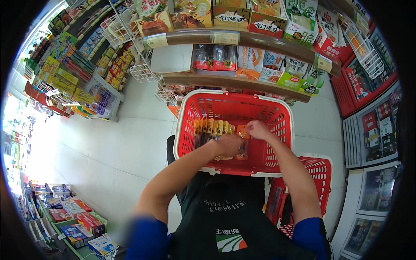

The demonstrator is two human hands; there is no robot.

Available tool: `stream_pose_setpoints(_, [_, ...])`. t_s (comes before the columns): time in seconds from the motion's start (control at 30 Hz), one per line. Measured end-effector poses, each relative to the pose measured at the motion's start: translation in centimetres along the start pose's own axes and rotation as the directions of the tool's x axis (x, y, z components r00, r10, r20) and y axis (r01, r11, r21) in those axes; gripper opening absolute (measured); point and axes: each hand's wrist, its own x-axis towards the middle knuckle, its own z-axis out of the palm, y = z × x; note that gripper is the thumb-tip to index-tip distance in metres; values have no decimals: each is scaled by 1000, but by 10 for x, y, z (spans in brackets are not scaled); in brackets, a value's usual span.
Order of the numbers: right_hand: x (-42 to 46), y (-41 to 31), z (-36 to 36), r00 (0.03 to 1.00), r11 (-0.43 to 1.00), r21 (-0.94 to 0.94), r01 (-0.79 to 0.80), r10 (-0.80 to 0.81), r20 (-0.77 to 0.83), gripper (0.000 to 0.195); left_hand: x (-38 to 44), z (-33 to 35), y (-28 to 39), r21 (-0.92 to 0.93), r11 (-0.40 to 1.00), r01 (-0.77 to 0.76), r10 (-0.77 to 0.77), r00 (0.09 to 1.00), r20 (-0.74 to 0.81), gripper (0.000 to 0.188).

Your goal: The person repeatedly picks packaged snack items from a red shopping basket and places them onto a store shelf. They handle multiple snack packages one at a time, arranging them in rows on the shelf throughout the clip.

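Observation:
A red plastic shopping basket [234,101] with a white rim is in front of me, and both hands are inside it. My left hand [230,145] is blurred against a row of yellow-topped snack packets [218,126]; its fingers are partly hidden. An orange-topped clear packet [242,132] leans at the row's right end. On its right edge, the fingertips of my right hand [257,130] are pinched together. The left hand hides the middle of that packet, and its clear lower part shows just below.
A shelf [227,79] of boxed snacks stands beyond the basket. A second red basket [317,162] is on the floor at right, near glass-door coolers [378,130]. Display racks [107,97] rise at upper left. Boxed goods [91,224] fill a green stand at lower left.

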Motion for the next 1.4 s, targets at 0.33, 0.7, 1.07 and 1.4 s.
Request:
stream_pose_setpoints(0.33, [-48,-168,-96,342,680,-552,482,-726,-596,41,-61,-163,-45,-182,959,-217,-132,228,-965,41])
stream_pose_setpoints(0.7, [-29,-184,-83,548,697,-627,349,-694,-467,73,-28,-184,-80,-470,848,-246,-356,393,-848,46])
stream_pose_setpoints(1.07, [-55,-174,-82,528,726,27,687,-473,-705,55,-69,-147,-54,-701,183,-689,-558,514,-651,10])
stream_pose_setpoints(1.4, [-61,-86,-54,939,484,805,342,-214,-270,16,-51,-21,-6,-653,572,-497,-228,668,-709,64])
